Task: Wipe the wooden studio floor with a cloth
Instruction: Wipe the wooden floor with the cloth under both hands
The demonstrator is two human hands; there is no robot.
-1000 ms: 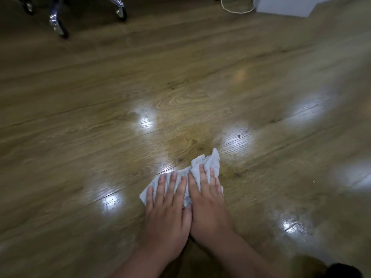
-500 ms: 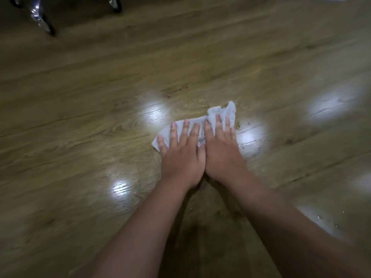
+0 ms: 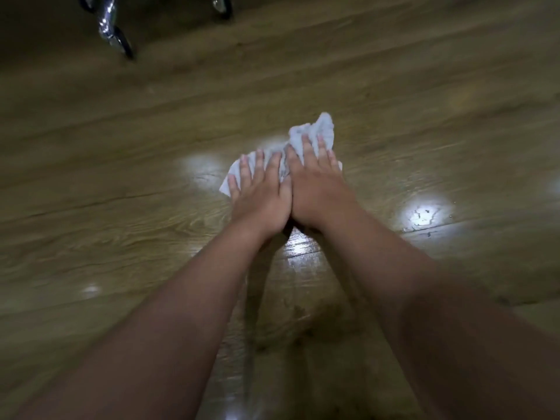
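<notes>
Wooden floor [image 3: 394, 95] shiny with bright light spots, white cloth [image 3: 315, 137] crumpled on it, left hand [image 3: 260, 195] and right hand [image 3: 318, 189] side by side, fingers flat pressing it, chair wheels [image 3: 121, 45] far back

The wooden floor [image 3: 394, 86] is made of glossy brown planks with bright light reflections and a wet sheen. A crumpled white cloth [image 3: 315, 137] lies flat on it near the middle. At the far left edge, chrome chair legs with black casters [image 3: 121, 47] stand on the planks.
</notes>
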